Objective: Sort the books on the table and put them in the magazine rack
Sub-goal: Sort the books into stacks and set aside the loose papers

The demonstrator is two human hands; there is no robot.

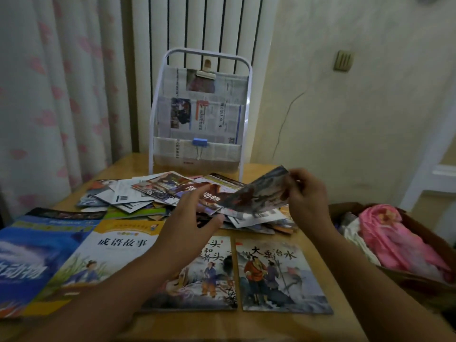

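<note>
Head view, nearest edge first: four books laid out flat in a row along the table (318, 324), from the blue-covered book (29, 255) at 8 o'clock, past the yellow-and-white book (108, 253) and a painted-cover book (209, 275) partly under the left forearm, to the book with two figures (276, 275) at 5 o'clock. Looks like sorting begun, nowhere near finished. Beyond the row, toward centre, a loose heap of books (148, 193), overlapping and unsorted. Left hand (190, 218) poised over the heap's near edge, fingers spread and relaxed, thumb apart, gripping nothing. Right hand (306, 193) at 2 o'clock of centre, pinching the top corner of a thin dark-covered book (259, 193), lifted and tilted above the heap. Off at 3 o'clock, a box of pink cloth (394, 240). Farthest, at 12 o'clock, the magazine rack (199, 114) upright on the table's far edge, pockets lined with clipped newspaper, no books visible inside. Racking judged wholly still to do.
</note>
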